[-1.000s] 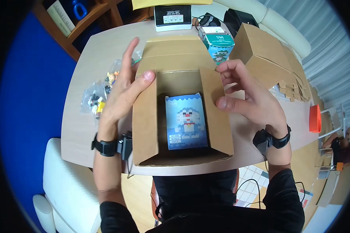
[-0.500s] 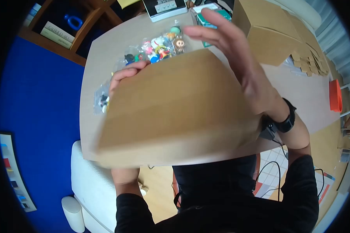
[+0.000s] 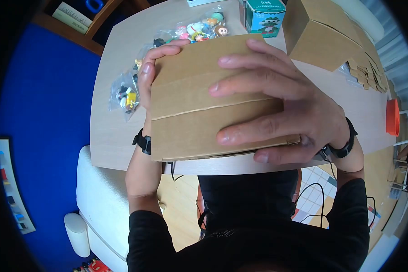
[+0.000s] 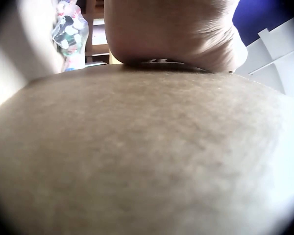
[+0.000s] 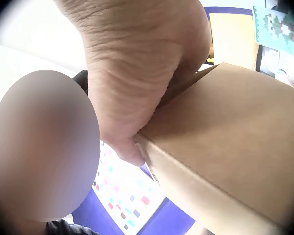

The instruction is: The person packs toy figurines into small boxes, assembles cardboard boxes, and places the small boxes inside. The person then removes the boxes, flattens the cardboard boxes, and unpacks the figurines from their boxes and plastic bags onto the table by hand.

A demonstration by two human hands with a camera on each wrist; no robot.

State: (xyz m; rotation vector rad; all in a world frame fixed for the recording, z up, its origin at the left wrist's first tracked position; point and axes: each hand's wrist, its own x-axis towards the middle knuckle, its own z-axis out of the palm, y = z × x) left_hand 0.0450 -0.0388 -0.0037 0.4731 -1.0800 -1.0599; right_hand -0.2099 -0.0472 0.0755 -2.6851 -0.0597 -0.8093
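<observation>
A brown cardboard box point(image 3: 190, 97) is held tilted over the near part of the table, and its inside is hidden. My left hand point(image 3: 156, 68) grips its left side, with fingers curled over the far edge. Across the face turned to me, a line runs from side to side. My right hand point(image 3: 285, 102) spreads over the right part of that face, fingers long and apart, thumb down at the near edge. A fold stands slightly raised beneath the right palm in the right wrist view, where the box point(image 5: 235, 132) fills the lower right.
Small figures in clear bags point(image 3: 195, 29) lie beyond the box, and another bagged figure point(image 3: 127, 97) is at the left. A green printed box point(image 3: 264, 18) and a larger cardboard box point(image 3: 324, 34) stand at the back right. An orange container point(image 3: 392, 118) is by the right edge.
The box has turned from its open side, which showed a blue printed box inside, to a brown face. My right hand, raised half a second ago, has come down on it.
</observation>
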